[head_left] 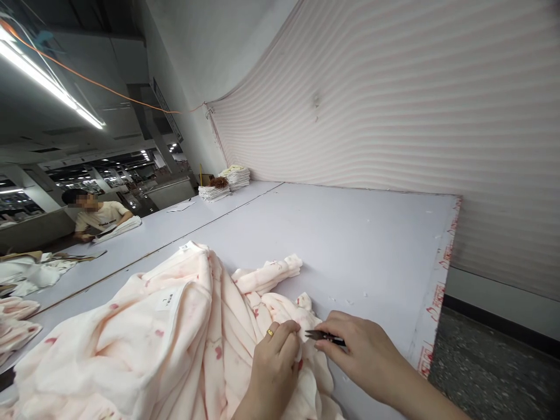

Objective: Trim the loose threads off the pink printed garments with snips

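Observation:
A pale pink fleece garment [175,332] with small red prints lies heaped across the front of the table, white labels showing at its necklines. My left hand [277,364], with a ring on one finger, pinches an edge of this cloth near the right side of the heap. Just to its right, my right hand [356,344] grips small black thread snips [326,336]. Their pointed blades face left, close to the cloth at my left fingertips. Whether the blades touch the fabric I cannot tell.
Striped fabric [394,105] hangs along the table's far side. Folded white stacks [236,177] stand at the back. A person [102,216] leans over the table's left side beside more cloth [30,271]. The table's right edge [440,286] carries red-printed tape; small scraps lie nearby.

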Demonstrator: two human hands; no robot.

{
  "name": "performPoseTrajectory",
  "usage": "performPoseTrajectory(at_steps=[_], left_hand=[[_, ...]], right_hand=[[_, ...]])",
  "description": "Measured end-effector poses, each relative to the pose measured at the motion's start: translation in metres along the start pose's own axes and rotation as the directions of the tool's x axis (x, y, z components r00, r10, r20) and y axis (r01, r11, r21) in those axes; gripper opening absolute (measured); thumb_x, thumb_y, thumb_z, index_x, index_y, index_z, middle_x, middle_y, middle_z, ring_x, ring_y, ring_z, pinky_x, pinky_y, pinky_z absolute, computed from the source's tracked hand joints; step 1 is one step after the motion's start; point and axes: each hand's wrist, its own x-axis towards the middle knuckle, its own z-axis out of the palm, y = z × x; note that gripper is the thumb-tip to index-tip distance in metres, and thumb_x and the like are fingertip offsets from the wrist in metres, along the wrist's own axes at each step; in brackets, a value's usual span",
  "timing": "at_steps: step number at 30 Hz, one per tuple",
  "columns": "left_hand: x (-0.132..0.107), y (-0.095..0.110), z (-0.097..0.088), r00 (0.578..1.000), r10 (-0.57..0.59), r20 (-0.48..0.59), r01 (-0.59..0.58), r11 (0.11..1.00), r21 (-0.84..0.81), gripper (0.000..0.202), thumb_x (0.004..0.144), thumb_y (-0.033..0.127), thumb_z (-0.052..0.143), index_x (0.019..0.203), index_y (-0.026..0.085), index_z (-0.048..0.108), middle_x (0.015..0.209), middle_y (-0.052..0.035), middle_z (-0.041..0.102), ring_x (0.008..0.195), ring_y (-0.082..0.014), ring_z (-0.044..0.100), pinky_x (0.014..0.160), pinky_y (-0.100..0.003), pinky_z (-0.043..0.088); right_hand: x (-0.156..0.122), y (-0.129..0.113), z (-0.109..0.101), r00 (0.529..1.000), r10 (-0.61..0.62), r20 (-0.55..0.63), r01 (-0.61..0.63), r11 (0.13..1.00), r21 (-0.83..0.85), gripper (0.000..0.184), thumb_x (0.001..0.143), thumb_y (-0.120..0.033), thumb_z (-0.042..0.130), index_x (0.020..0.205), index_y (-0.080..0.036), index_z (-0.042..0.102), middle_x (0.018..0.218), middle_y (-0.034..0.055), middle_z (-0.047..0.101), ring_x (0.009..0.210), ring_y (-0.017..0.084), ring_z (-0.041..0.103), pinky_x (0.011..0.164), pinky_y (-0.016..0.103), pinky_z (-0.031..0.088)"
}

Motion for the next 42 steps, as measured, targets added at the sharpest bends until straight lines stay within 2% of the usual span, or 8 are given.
performPoseTrajectory(at_steps=[13, 18, 20, 22, 25, 30, 36, 42], left_hand=[[0.001, 0.000, 0.000, 0.999, -0.038, 0.029, 0.039, 0.999, -0.036, 0.029, 0.062, -0.008, 0.042, 0.072, 0.019, 0.045, 0.086, -0.0066, 0.062, 0.069, -0.0167, 0.050, 0.058, -0.025, 0.042], [0.005, 0.001, -0.001, 0.971, -0.236, 0.028, 0.237, 0.953, -0.191, 0.025, 0.060, -0.005, 0.044, 0.063, 0.019, 0.043, 0.083, -0.0038, 0.063, 0.072, -0.0175, 0.051, 0.061, -0.026, 0.039], [0.009, 0.002, -0.003, 0.878, -0.470, 0.085, 0.466, 0.803, -0.372, 0.017, 0.070, 0.004, 0.050, 0.067, 0.020, 0.046, 0.080, -0.0026, 0.062, 0.074, -0.0176, 0.054, 0.065, -0.026, 0.042], [0.014, 0.001, -0.006, 0.709, -0.662, 0.242, 0.666, 0.515, -0.540, 0.001, 0.078, 0.019, 0.055, 0.078, 0.019, 0.054, 0.081, -0.0027, 0.062, 0.078, -0.0184, 0.057, 0.069, -0.028, 0.045], [0.019, 0.001, -0.012, 0.515, -0.722, 0.462, 0.745, 0.112, -0.657, 0.021, 0.078, 0.036, 0.059, 0.089, 0.018, 0.062, 0.089, -0.0056, 0.065, 0.088, -0.0220, 0.059, 0.076, -0.029, 0.046], [0.023, 0.003, -0.012, 0.354, -0.822, 0.446, 0.685, -0.096, -0.722, 0.034, 0.068, 0.040, 0.070, 0.092, 0.015, 0.067, 0.098, -0.0093, 0.068, 0.097, -0.0268, 0.060, 0.083, -0.032, 0.046], [0.030, 0.010, -0.011, 0.416, -0.805, 0.423, 0.677, -0.037, -0.735, 0.025, 0.068, 0.037, 0.070, 0.081, 0.016, 0.068, 0.081, -0.0044, 0.069, 0.084, -0.0221, 0.062, 0.077, -0.028, 0.046], [0.021, 0.001, -0.013, 0.389, -0.702, 0.597, 0.562, -0.333, -0.757, 0.026, 0.069, 0.037, 0.071, 0.081, 0.015, 0.065, 0.070, -0.0035, 0.068, 0.073, -0.0201, 0.064, 0.070, -0.028, 0.047]], right_hand=[[0.003, 0.006, -0.002, 0.998, -0.040, 0.050, 0.033, 0.991, 0.131, 0.017, 0.082, -0.030, 0.054, 0.078, -0.030, 0.070, 0.076, -0.0029, 0.066, 0.073, 0.017, 0.060, 0.061, 0.025, 0.037], [0.008, 0.011, 0.011, 0.997, 0.034, -0.065, -0.017, 0.967, 0.256, 0.018, 0.079, -0.034, 0.058, 0.094, -0.029, 0.066, 0.090, 0.0000, 0.068, 0.082, 0.021, 0.060, 0.070, 0.028, 0.042], [0.015, 0.014, 0.022, 0.993, 0.038, -0.115, 0.006, 0.931, 0.365, 0.019, 0.078, -0.034, 0.058, 0.094, -0.026, 0.063, 0.089, 0.0006, 0.066, 0.079, 0.019, 0.059, 0.068, 0.027, 0.043], [0.025, 0.015, 0.034, 0.982, 0.041, -0.183, 0.045, 0.895, 0.443, 0.016, 0.083, -0.035, 0.052, 0.086, -0.022, 0.061, 0.079, -0.0002, 0.064, 0.071, 0.017, 0.057, 0.063, 0.025, 0.042], [0.037, 0.013, 0.046, 0.959, 0.072, -0.275, 0.085, 0.851, 0.519, 0.022, 0.087, -0.036, 0.045, 0.080, -0.020, 0.058, 0.072, -0.0005, 0.061, 0.069, 0.016, 0.056, 0.062, 0.024, 0.043], [0.026, 0.003, 0.046, 0.969, 0.041, -0.244, 0.086, 0.869, 0.488, 0.019, 0.084, -0.037, 0.053, 0.093, -0.023, 0.060, 0.090, 0.0014, 0.065, 0.084, 0.017, 0.062, 0.072, 0.024, 0.048], [0.017, -0.004, 0.043, 0.955, -0.019, -0.297, 0.057, 0.991, 0.119, 0.024, 0.087, -0.033, 0.045, 0.101, -0.029, 0.063, 0.092, 0.0008, 0.067, 0.076, 0.017, 0.064, 0.062, 0.024, 0.047], [0.031, 0.007, 0.050, 0.954, 0.053, -0.294, 0.002, 0.983, 0.185, 0.018, 0.083, -0.034, 0.049, 0.097, -0.026, 0.057, 0.096, 0.0005, 0.064, 0.084, 0.018, 0.062, 0.067, 0.027, 0.047]])
